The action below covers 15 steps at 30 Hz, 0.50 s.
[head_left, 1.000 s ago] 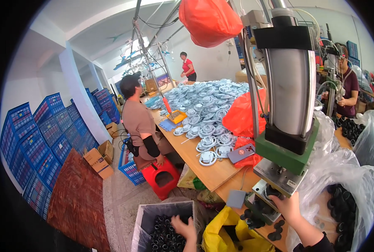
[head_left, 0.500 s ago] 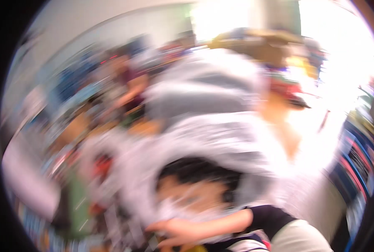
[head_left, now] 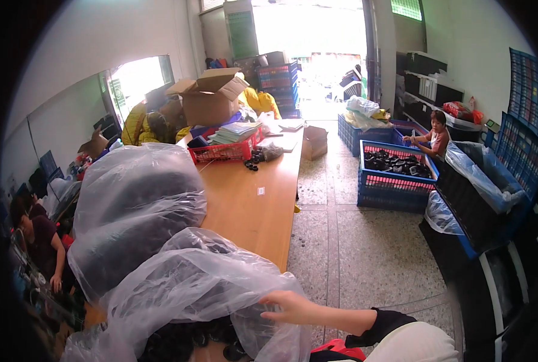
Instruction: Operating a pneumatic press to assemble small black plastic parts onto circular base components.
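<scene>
Right hand at the edge of a crumpled clear bag

At the lower centre of the frame, the right hand (head_left: 288, 308) reaches leftward against the clear plastic bag (head_left: 184, 280), its fingers partly extended; whether its grip pinches the film or only rests there, I cannot tell; the left hand is out of view. The bag lies across the near end of the bench (head_left: 251, 211), thin, glossy and deeply creased; its mouth gapes at the lower edge over dark rounded parts (head_left: 172, 345), smooth-looking but shadowed and cut off by the frame. A black sleeve (head_left: 371, 326) and pale, rounded cloth (head_left: 417, 342) fill the lower right; behind the bag, at left of centre, bulges a larger plastic sack (head_left: 137, 208), its contents reduced to a dark blur by the cloudy film.

Farther along the smooth, wood-toned bench sit small black pieces (head_left: 254, 161) and a red lattice basket (head_left: 226, 151) stacked with papers (head_left: 235, 131); at the far left, a person in maroon (head_left: 44, 247) is dim near the rim; at right, a blue crate (head_left: 395, 193) of black pieces stands on the speckled floor (head_left: 341, 241), partly hiding another person (head_left: 439, 136); beyond, an open-flapped cardboard box (head_left: 211, 105) and a doorway (head_left: 329, 78) washed out by glare.
</scene>
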Tool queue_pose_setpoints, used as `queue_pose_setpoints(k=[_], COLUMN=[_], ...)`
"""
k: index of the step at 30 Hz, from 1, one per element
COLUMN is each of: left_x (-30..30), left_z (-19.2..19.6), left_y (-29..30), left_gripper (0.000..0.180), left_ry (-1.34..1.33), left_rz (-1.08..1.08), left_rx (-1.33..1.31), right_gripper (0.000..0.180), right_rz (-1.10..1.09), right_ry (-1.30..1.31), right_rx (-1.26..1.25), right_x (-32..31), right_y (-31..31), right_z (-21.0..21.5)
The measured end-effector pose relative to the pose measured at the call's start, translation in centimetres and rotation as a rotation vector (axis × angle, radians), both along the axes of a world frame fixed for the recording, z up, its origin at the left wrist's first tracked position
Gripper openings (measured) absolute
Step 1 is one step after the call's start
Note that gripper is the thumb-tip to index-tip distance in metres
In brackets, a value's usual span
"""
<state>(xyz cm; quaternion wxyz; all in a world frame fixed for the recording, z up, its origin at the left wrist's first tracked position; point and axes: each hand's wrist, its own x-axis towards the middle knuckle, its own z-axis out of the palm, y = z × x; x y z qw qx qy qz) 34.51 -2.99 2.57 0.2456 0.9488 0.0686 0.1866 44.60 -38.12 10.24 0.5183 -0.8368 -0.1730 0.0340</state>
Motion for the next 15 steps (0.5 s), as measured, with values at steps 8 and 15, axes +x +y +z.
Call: queue_pose_setpoints(k=[8,15], left_x=[-4.3,-9.2], left_z=[0.2,0.9], left_y=[4.3,7.9], left_gripper=[0.023,0.019], left_ry=[0.071,0.099], left_rz=[0.088,0.202], left_rx=[0.053,0.100], right_gripper=[0.040,0.042], right_rz=[0.326,0.130], right_ry=[-0.184,-0.293], right_rx=[-0.258,-0.305], right_x=[0.1,1.0], right_y=[7.0,7.9], right_z=[-3.1,-2.5])
